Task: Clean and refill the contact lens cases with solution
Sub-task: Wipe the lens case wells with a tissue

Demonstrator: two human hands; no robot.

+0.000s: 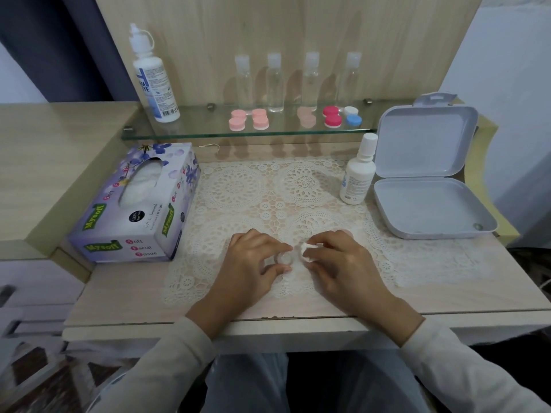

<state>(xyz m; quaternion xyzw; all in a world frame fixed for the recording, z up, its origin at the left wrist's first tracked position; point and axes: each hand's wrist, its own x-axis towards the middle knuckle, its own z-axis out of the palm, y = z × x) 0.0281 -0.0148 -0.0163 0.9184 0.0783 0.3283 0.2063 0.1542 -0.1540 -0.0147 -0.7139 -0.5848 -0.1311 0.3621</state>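
Head view: left hand (253,260) pinches a small clear round lens case (283,259); right hand (343,260) pinches a crumpled white tissue wad (304,248).

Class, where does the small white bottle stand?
Head view, right side: the small white bottle stands on the lace mat, left of the open grey box.

left hand (253,260) half hides lens case (283,259)

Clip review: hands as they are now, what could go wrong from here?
The lens case is pinched only by fingertips of the left hand; it might slip when the right hand wipes it with the tissue wad. The wad may leave lint inside. The small solution bottle stands at the edge of the lace mat; a careless reach could topple it.
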